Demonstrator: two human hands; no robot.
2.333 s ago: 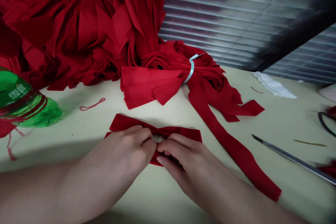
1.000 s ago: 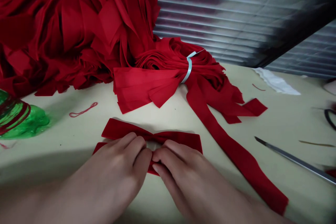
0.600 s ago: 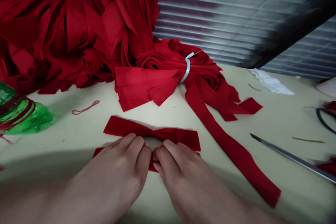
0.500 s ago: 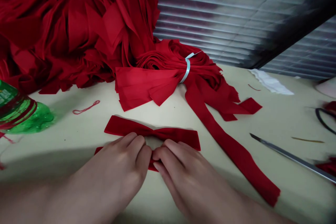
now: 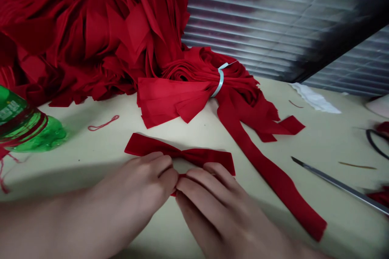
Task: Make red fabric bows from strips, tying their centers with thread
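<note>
My left hand (image 5: 146, 182) and my right hand (image 5: 212, 202) meet low in the middle, closed, with their fingertips together on a red fabric strip (image 5: 182, 175). Only slivers of that strip show between the fingers; the rest lies hidden beneath my hands. Just beyond my knuckles rests another red fabric piece (image 5: 212, 156), narrowed and creased at its middle like a flat bow. To the right, a long red strip (image 5: 270, 174) runs down from a bundle of red strips (image 5: 182, 95) bound by a pale blue tie (image 5: 219, 81).
A big heap of red fabric (image 5: 91, 28) fills the back left. A green bottle (image 5: 51, 133) wound with dark red cord lies at left, near a loop of red thread (image 5: 103, 123). On the right are a slim pointed metal tool (image 5: 337, 184) and white cloth (image 5: 316, 98). Blinds (image 5: 243, 20) stand behind.
My right hand has shifted slightly, its fingers extending further over the strip and its back turning more to view. Both hands keep hold. The whole view has moved slightly.
</note>
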